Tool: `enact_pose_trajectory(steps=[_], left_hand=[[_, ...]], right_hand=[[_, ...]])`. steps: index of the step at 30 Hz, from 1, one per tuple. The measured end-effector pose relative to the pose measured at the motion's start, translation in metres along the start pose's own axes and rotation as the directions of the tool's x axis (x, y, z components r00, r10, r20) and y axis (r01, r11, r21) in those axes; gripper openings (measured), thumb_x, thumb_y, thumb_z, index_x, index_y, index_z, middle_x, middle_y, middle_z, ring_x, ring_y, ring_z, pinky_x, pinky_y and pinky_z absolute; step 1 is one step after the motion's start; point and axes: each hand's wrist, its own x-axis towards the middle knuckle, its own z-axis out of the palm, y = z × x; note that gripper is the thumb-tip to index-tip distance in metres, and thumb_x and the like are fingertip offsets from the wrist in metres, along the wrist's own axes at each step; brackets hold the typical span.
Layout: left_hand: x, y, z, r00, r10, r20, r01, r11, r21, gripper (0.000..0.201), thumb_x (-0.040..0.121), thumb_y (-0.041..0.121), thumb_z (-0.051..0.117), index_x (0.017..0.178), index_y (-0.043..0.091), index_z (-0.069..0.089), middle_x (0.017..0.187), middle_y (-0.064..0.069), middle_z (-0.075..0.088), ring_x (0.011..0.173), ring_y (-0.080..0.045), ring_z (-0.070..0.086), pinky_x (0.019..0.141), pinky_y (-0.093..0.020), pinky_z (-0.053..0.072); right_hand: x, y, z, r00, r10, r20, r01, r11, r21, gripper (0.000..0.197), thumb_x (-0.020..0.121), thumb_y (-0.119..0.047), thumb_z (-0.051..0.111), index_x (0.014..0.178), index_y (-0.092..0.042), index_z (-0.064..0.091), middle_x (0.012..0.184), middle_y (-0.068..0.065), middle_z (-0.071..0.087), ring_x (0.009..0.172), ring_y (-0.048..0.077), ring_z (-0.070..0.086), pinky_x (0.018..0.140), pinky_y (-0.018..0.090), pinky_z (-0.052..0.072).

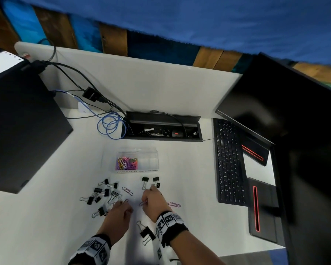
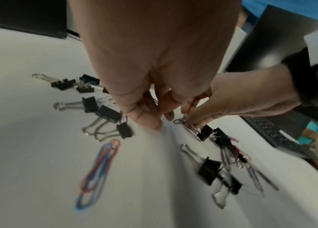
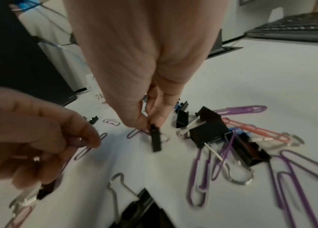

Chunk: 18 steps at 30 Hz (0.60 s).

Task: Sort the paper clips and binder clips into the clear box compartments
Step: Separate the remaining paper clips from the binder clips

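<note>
White surface [image 1: 189, 165]: our right hand [image 1: 153, 203] pinches a binder clip [image 3: 155, 139], left hand [image 1: 120, 211] pinches a paper clip [image 3: 88, 148]; box [image 1: 138, 159] label reads "PAPER CLIPS".

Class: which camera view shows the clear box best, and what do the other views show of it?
The head view. It shows the whole clear box from above, with coloured paper clips in its left compartment and the right one apparently empty. The left wrist view misses it; in the right wrist view the right hand hides nearly all of it.
</note>
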Motion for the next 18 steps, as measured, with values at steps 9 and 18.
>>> enact_pose_trajectory(steps=[9,18], left_hand=[[-0.009,0.041,0.024,0.929,0.168,0.329,-0.231,0.960,0.161,0.029,0.080,0.049,0.049,0.088,0.021,0.044,0.088,0.010,0.045,0.076,-0.011,0.048,0.068,-0.027,0.044],[0.004,-0.002,0.018,0.967,0.153,0.205,-0.210,0.933,0.292,0.035,0.093,0.040,0.049,0.118,0.016,0.046,0.117,-0.001,0.049,0.099,-0.017,0.056,0.081,-0.029,0.046]], right_hand=[[-0.011,0.044,-0.028,0.994,0.070,0.080,-0.077,0.993,0.090,0.023,0.075,-0.006,0.061,0.094,-0.018,0.068,0.096,0.004,0.060,0.079,0.014,0.060,0.067,0.007,0.041],[-0.006,0.020,-0.016,1.000,0.018,0.021,-0.021,0.987,0.158,0.031,0.076,0.001,0.055,0.099,-0.016,0.067,0.096,-0.002,0.048,0.076,0.013,0.053,0.074,0.020,0.050]])
